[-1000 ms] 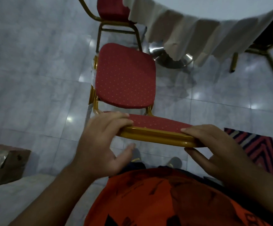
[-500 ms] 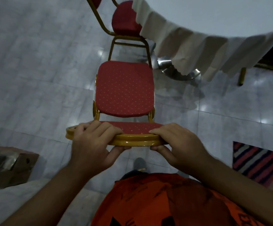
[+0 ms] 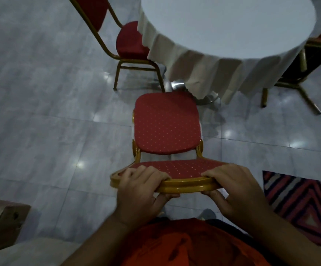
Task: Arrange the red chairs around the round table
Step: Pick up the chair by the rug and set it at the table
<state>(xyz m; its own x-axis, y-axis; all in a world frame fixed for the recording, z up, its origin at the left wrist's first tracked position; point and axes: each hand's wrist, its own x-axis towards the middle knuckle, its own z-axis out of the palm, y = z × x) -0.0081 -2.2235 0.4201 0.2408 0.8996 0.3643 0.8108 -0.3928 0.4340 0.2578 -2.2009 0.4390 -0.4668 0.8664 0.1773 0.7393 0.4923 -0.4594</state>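
**Both hands grip the backrest of a red chair facing the round table**

At about 8 o'clock a brown cardboard box (image 3: 2, 221) sits on the pale tiled floor (image 3: 40, 116). At 11 o'clock a second red chair (image 3: 125, 45) stands with its seat partly tucked under the white tablecloth (image 3: 203, 70). At centre, the held red chair (image 3: 166, 121) stands on the floor, its dotted seat pointing toward 12 o'clock, its front edge just short of the cloth's hanging hem. The left hand (image 3: 140, 191) wraps the gold top rail at the left of the backrest, fingers curled over the front, thumb beneath. The right hand (image 3: 234, 189) clamps the right of the same rail in the same way. The round table (image 3: 232, 24) fills 1 o'clock. At 2 o'clock a third chair (image 3: 297, 73) stands against the table, mostly hidden by cloth. At 4 o'clock lies a striped rug (image 3: 305, 200).
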